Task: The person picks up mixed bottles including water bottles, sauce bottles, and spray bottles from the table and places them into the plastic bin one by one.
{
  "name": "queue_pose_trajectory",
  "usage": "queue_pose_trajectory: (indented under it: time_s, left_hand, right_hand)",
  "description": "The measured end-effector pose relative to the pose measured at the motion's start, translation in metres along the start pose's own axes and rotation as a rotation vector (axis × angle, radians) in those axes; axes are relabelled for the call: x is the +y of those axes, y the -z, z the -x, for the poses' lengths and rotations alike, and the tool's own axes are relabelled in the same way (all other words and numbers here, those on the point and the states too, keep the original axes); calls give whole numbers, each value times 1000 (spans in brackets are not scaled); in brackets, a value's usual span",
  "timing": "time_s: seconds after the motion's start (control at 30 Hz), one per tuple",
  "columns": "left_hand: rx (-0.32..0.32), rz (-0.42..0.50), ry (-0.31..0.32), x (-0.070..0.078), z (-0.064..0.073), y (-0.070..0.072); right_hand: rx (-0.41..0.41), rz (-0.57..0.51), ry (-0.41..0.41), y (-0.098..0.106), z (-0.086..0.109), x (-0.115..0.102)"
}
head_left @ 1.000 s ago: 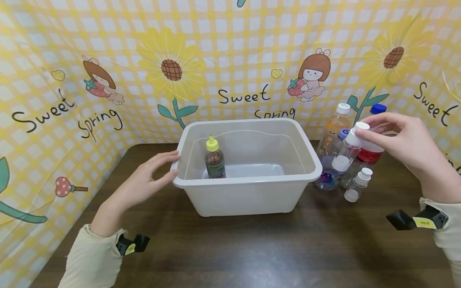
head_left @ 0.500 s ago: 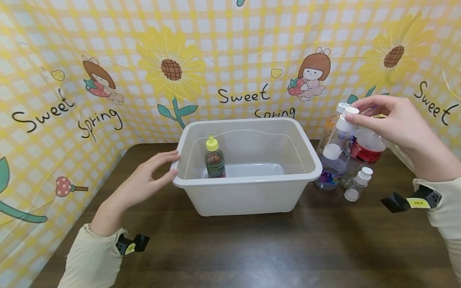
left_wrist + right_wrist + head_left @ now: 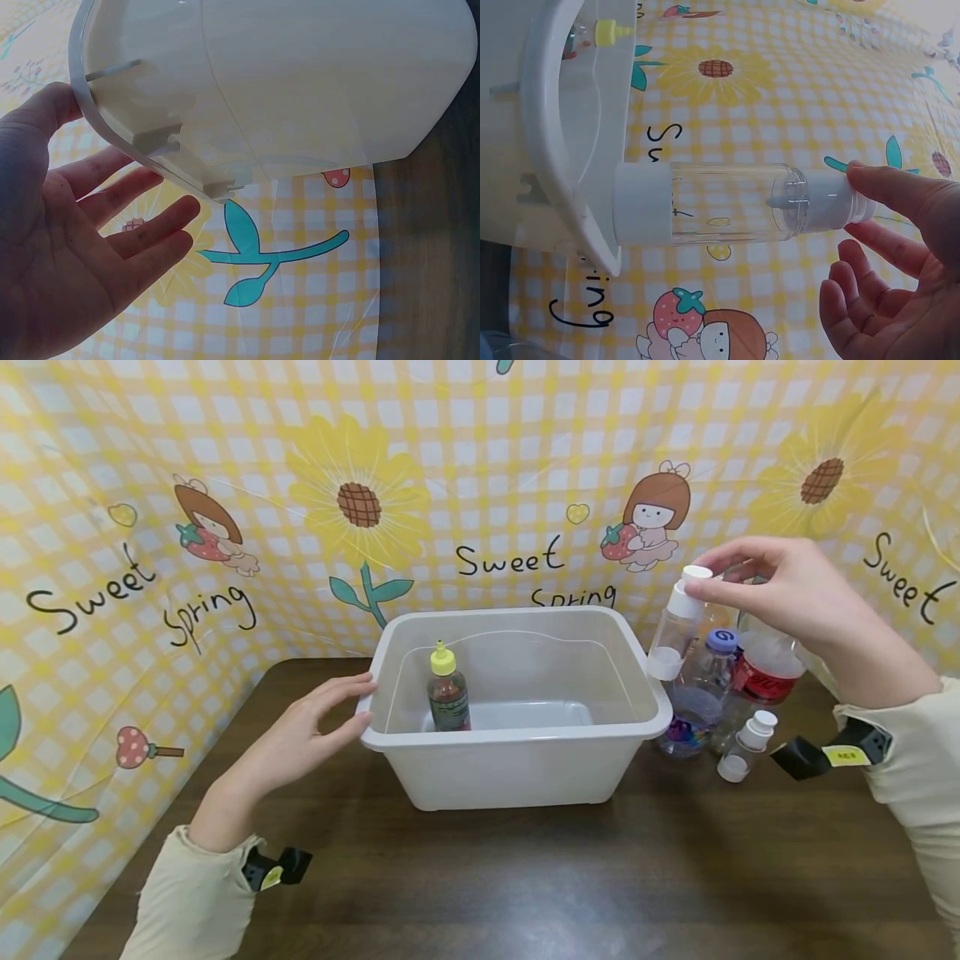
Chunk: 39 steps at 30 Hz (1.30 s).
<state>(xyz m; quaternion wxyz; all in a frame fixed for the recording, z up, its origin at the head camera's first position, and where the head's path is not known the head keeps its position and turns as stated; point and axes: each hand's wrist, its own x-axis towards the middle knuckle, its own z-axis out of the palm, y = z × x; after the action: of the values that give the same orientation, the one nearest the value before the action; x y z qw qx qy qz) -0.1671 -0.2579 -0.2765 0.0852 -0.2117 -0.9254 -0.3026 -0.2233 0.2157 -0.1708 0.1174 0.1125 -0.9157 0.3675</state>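
My right hand [image 3: 787, 589] pinches the white top of a clear pump bottle [image 3: 672, 639] between thumb and fingertips. In the right wrist view the bottle [image 3: 731, 202] is see-through, with a white base near the rim of a plastic bin. That pale bin [image 3: 498, 772] stands on the table, and a squeeze bottle [image 3: 448, 697] with a yellow nozzle cap is upright inside it at the left. At the bin's left rim rests my left hand [image 3: 300, 739], fingers extended and thumb apart. The left wrist view shows the left hand [image 3: 112, 240] with fingertips at the bin's rim.
Right of the bin stand a bottle with a purple cap [image 3: 722, 643], a red-labelled bottle [image 3: 765, 678] and a small white-capped bottle [image 3: 747, 745]. Another bottle behind them is mostly hidden. A yellow checked cloth [image 3: 480, 468] hangs behind the dark wooden table [image 3: 480, 885].
My right hand has carried the clear pump bottle left and upward, from over the other bottles to beside the bin's right rim. The left hand keeps its place.
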Motion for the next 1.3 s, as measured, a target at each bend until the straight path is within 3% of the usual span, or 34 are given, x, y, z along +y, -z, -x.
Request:
queue_pose_trajectory:
  time_s: [0.47, 1.3]
  left_hand:
    - [5, 4, -7, 0, 0, 0]
    - [4, 7, 2, 0, 0, 0]
  right_hand:
    - [-59, -13, 59, -14, -13, -18]
    - [-277, -12, 99, -48, -55, -41]
